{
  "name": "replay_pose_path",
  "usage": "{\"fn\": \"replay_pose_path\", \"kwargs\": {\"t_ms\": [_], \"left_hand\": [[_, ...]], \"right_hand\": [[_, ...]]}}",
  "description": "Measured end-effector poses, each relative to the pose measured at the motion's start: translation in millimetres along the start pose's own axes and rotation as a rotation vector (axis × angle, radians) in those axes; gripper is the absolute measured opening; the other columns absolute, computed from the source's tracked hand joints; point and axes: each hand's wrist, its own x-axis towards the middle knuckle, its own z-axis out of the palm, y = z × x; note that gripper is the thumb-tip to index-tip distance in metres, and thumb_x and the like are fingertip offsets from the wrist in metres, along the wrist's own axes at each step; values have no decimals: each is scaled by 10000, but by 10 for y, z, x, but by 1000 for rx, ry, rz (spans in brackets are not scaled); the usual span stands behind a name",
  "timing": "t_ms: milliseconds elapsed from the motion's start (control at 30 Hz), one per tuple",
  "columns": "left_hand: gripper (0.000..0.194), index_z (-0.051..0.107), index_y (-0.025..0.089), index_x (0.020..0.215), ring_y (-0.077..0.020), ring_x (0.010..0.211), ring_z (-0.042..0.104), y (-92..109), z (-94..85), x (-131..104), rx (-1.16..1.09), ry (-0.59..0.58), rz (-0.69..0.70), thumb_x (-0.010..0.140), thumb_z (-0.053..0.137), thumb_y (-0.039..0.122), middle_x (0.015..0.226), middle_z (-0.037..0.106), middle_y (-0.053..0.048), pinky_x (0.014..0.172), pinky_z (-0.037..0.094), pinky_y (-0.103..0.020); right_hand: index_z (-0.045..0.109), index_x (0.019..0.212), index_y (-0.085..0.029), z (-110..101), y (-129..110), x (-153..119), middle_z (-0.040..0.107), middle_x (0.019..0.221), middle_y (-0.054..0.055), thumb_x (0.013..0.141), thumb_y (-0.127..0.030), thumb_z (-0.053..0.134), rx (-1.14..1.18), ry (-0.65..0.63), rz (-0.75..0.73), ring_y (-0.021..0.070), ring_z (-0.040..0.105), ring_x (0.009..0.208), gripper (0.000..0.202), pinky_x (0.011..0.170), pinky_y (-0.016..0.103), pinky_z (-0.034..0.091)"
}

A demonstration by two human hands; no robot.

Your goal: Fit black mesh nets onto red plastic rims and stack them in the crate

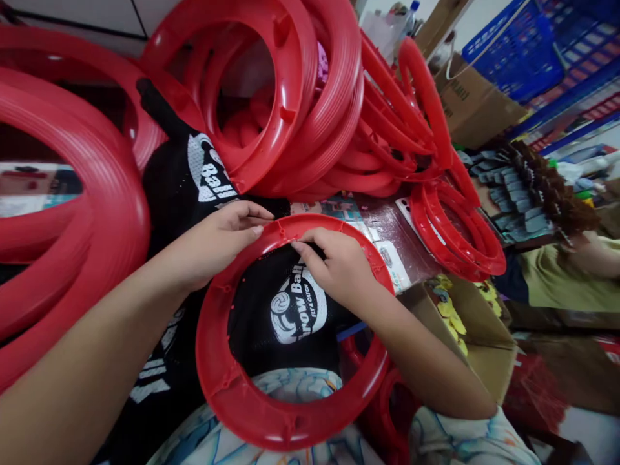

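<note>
A red plastic ring (220, 387), its ribbed hollow side facing up, rests tilted over my lap. Black mesh fabric (252, 310) with white "Throw Ball" lettering shows through its opening. My left hand (225, 236) lies at the ring's upper left, thumb and fingers close together on the rim. At the top inner edge, my right hand (334, 261) pinches with thumb and forefinger where the mesh meets the ring. The exact contact under the right fingertips is partly hidden. More printed black mesh (194, 171) lies beyond my left hand.
Large red rings (116, 174) are heaped at the left, with more piled red rings (334, 110) at the back. Smaller red rings (460, 258) lie at the table's right. A cardboard box (489, 361) holds yellow pieces. Blue plastic crates (513, 51) stand at the far right.
</note>
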Motion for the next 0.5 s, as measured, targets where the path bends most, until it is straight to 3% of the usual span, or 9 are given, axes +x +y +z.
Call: {"fn": "replay_pose_path", "kwargs": {"t_ms": [233,500], "left_hand": [[194,626,204,784,-114,604,580,-1,19,-89,19,-22,-47,703,665,375,685,637,20,542,449,-195],[227,644,220,760,-118,505,524,-117,-39,-91,146,-103,-40,717,665,443,640,604,11,439,387,-214]], "right_hand": [[694,889,-157,8,-54,93,722,833,30,904,-261,546,45,-3,27,143,640,782,181,738,251,448],[702,853,-168,27,-77,152,727,835,11,872,-253,582,52,-11,35,137,643,780,149,727,245,448]]}}
